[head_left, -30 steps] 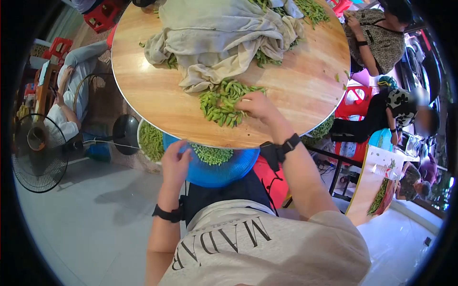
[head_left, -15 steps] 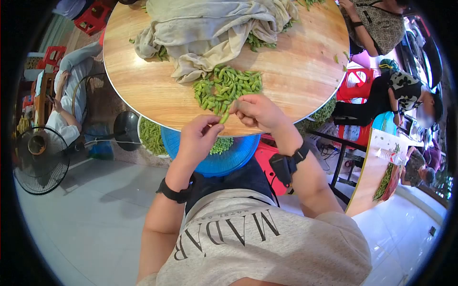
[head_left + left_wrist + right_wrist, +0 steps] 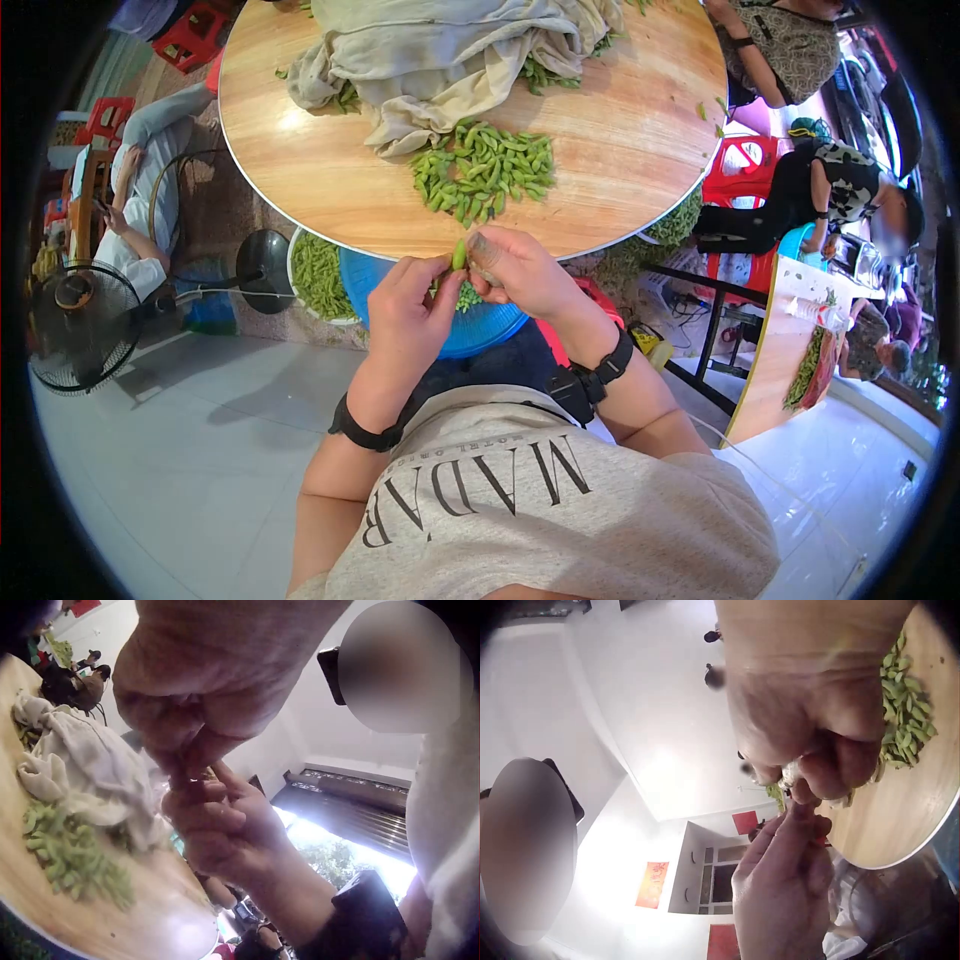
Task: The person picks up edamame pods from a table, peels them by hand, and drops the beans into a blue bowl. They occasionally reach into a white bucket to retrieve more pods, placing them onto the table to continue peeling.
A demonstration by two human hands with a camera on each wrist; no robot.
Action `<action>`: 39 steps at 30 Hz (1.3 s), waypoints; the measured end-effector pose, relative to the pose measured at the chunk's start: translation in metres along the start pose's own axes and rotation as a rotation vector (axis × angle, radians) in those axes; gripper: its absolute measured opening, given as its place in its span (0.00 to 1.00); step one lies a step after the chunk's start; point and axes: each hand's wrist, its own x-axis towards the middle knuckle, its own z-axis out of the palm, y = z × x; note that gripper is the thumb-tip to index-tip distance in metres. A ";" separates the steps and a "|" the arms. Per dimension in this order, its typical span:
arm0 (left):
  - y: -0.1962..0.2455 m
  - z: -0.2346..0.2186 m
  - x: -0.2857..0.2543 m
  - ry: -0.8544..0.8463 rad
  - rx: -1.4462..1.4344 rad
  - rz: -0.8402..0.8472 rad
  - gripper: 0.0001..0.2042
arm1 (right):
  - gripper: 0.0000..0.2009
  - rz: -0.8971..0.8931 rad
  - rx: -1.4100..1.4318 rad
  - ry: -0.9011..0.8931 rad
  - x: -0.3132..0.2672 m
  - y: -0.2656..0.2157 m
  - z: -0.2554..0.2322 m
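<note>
- Held a single green pod (image 3: 459,254) just below the centre of the head frame, upright, above the blue basin (image 3: 490,325) and just off the near rim of the round counter (image 3: 620,150).
- Pinched at its lower left by the left hand (image 3: 410,320), fingers curled round it.
- Pinched from the right by the right hand (image 3: 520,275), thumb and fingertips closed on the same pod; hands touching each other at the pod.
- Showed only knuckles and meeting fingertips in both wrist views, the pod itself largely hidden there.
- Judged light and small, with a slightly fuzzy skin unlikely to slip; firm along the seam yet soft enough to bruise or burst under a hard squeeze.
- Best taken at the two ends or along the edges, with fingertip pressure only, leaving the bulging middle free.
- Lay heaped as a pile of pods (image 3: 485,170) in the upper centre of the frame, beside a crumpled beige cloth (image 3: 450,50) covering more of them.
- Sat partly under the counter edge, a white bowl of pods (image 3: 318,275) left of the basin.
- Stood at the left edge, a floor fan (image 3: 80,325).
</note>
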 end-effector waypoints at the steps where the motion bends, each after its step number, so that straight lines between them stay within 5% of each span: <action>1: 0.001 -0.002 -0.001 0.010 0.014 0.025 0.05 | 0.19 -0.004 -0.015 -0.002 0.000 0.000 0.003; 8: -0.004 -0.011 -0.011 0.060 0.029 0.051 0.04 | 0.16 -0.047 -0.092 0.033 -0.005 0.000 0.026; 14: -0.011 -0.019 -0.020 0.038 -0.133 -0.049 0.05 | 0.19 0.119 0.128 0.023 -0.008 0.002 0.025; 28: -0.006 -0.029 -0.026 0.038 -0.069 0.041 0.05 | 0.16 -0.055 -0.089 0.100 -0.009 0.008 0.046; 39: -0.026 -0.003 -0.032 0.081 -0.629 -0.357 0.05 | 0.13 -0.155 -0.222 0.235 -0.002 0.021 0.050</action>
